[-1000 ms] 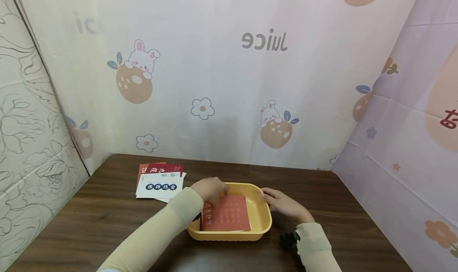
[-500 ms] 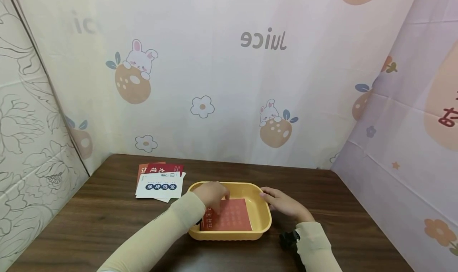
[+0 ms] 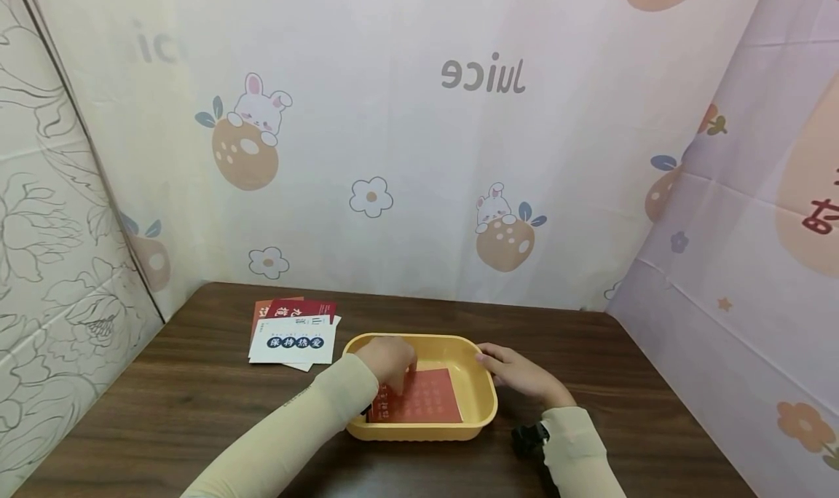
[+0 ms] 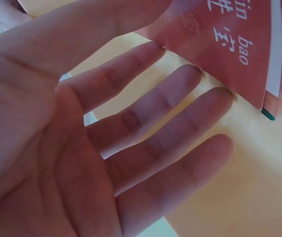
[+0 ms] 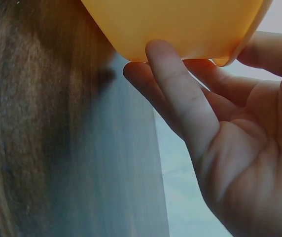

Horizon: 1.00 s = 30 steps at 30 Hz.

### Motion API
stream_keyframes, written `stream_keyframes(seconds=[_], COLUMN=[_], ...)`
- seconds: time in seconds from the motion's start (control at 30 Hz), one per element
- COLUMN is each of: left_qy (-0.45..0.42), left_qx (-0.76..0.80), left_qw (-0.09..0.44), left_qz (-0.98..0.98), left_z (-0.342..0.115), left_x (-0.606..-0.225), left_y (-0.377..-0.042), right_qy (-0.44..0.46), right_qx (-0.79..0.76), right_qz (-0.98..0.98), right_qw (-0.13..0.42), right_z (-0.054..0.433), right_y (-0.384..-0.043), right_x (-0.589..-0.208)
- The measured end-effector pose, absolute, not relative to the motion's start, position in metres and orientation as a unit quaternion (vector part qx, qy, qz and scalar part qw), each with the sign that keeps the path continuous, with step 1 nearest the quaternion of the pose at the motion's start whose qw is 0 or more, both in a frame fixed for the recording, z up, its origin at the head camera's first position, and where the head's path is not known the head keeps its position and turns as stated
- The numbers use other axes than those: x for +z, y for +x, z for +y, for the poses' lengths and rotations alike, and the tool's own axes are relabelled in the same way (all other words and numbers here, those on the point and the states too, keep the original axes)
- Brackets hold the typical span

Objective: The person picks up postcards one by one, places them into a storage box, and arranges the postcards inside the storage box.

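A yellow plastic basket [image 3: 483, 389] stands on the table with a stack of cards in it. On top lies a red card [image 3: 429, 400] with white Chinese characters. My left hand [image 3: 388, 361] reaches into the basket and pinches the red card at its edge. In the left wrist view the thumb overlaps the card's face and the fingertips [image 4: 190, 74] meet its edge. White and other coloured card edges show beneath it. My right hand [image 3: 521, 373] holds the basket's right rim, thumb over the rim and fingers [image 5: 168, 64] against the outer wall.
Left of the basket, several overlapping cards lie on the dark wooden table [image 3: 197, 381]: a white card [image 3: 295, 330] on top, a dark red card [image 3: 308, 307] and an orange one behind. Printed curtains [image 3: 419, 141] enclose the table at the back and sides.
The red card has shifted slightly toward the person in the basket, its far edge now lower. The left hand has moved slightly with it. The right hand stays on the rim.
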<state>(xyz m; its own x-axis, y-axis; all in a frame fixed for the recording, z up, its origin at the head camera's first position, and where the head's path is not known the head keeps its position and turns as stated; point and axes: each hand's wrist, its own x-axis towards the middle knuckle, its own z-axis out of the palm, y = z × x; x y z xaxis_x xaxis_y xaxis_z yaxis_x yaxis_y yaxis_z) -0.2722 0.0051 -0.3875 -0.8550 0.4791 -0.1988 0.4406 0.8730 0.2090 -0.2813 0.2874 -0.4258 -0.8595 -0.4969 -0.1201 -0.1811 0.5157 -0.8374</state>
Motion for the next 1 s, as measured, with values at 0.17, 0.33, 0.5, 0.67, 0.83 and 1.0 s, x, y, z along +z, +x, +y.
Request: stream_keyframes(seconds=[0.17,0.33,0.5,0.67,0.83,1.0], left_qy=[0.237,0.239,0.235,0.243,0.246,0.277], left_qx=[0.068,0.06,0.092,0.105,0.102,0.105], left_qw=[0.125,0.132,0.144,0.121,0.106,0.095], left_qz=[0.961,0.96,0.957,0.957,0.958,0.95], left_z=[0.005,0.005,0.001,-0.003,-0.007,-0.013], left_x=[-0.388,-0.389,-0.384,-0.374,-0.365,-0.359], left_y=[-0.272,-0.274,-0.275,-0.275,-0.278,-0.281], right_qy=[-0.199,-0.201,-0.2,-0.195,-0.192,-0.189], right_qx=[-0.451,-0.452,-0.454,-0.454,-0.456,-0.454], right_qz=[0.853,0.851,0.85,0.851,0.85,0.853], right_qw=[0.174,0.176,0.177,0.177,0.179,0.178], right_z=[0.287,0.287,0.287,0.287,0.287,0.287], right_y=[-0.281,-0.281,-0.282,-0.282,-0.282,-0.282], right_x=[-0.426,-0.426,-0.425,-0.424,-0.424,-0.424])
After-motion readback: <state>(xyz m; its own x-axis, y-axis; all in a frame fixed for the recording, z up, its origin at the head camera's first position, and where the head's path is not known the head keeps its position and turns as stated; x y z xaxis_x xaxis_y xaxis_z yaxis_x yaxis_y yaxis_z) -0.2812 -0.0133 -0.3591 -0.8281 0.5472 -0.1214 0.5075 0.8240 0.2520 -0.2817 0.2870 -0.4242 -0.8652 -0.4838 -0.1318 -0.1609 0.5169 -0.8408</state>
